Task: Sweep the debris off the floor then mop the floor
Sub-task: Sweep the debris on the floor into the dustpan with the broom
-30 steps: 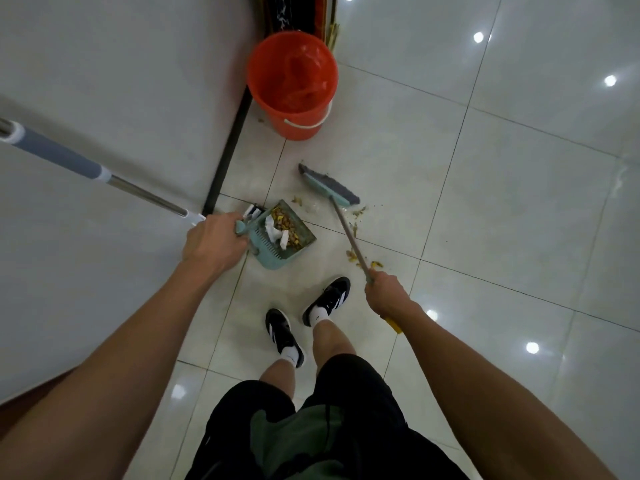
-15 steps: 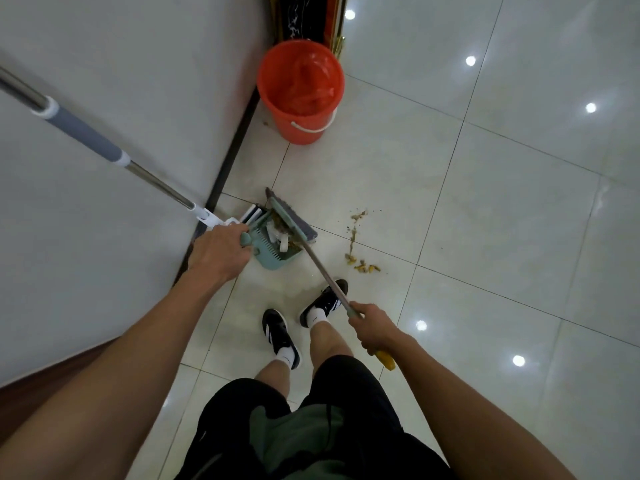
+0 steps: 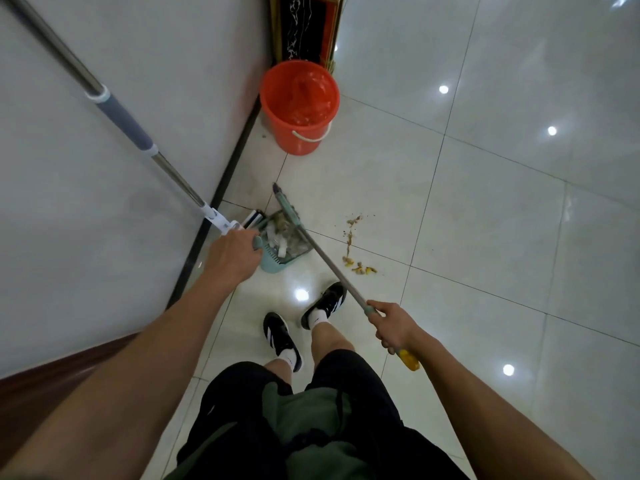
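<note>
Head view, the only one supplied: my left hand (image 3: 232,254) is curled around the handle of the teal dustpan (image 3: 281,249), which rests on the floor (image 3: 485,237) just beyond that hand, already loaded with scraps and pale paper pieces. My right hand (image 3: 390,326) is closed around the broom (image 3: 325,258) shaft near its yellow end; the broom head lies over the far lip of the dustpan, between my two hands and ahead of them. The remaining debris (image 3: 356,261), a thin brownish trail ending in yellow bits, sits on the tile beyond my right hand and apart from the pan mouth. The mop (image 3: 121,119) pole leans against the wall beyond my left hand, its lower end just beside that hand. An orange bucket (image 3: 300,105) stands well ahead of both hands. Judgement: sweeping is part done, mopping not begun. To finish the step properly I should hold the pan lip flat on the tile, reach the bristles past the far end of the trail, and draw it in with short, low strokes so fine grit does not scatter or slide under the lip.
</note>
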`<action>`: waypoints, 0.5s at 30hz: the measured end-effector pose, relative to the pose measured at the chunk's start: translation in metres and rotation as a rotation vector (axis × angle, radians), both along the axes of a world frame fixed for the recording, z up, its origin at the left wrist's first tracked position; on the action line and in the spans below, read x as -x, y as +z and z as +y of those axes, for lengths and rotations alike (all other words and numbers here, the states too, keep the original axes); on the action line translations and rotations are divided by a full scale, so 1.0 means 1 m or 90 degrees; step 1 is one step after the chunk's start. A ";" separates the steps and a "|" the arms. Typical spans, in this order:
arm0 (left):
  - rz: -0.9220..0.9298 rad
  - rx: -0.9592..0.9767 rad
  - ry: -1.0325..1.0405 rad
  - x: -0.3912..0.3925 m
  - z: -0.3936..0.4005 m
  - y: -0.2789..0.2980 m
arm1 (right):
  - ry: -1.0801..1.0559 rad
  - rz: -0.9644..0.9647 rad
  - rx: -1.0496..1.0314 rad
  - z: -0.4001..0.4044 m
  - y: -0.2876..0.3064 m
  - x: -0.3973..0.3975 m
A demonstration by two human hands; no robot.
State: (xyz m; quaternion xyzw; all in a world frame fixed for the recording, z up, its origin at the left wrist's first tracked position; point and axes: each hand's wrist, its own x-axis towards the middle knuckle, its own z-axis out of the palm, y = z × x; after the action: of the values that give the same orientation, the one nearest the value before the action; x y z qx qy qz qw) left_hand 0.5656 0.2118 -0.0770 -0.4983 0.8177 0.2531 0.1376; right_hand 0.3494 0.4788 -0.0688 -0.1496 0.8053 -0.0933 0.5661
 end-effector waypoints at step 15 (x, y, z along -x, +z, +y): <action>0.012 -0.023 0.082 -0.032 0.034 0.013 | -0.041 0.018 0.045 -0.008 0.005 0.016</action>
State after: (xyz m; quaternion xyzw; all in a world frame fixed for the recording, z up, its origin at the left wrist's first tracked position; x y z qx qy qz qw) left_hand 0.5976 0.2455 -0.0636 -0.5448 0.7807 0.2805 0.1224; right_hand 0.3331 0.4708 -0.0640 -0.1449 0.8135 -0.1381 0.5460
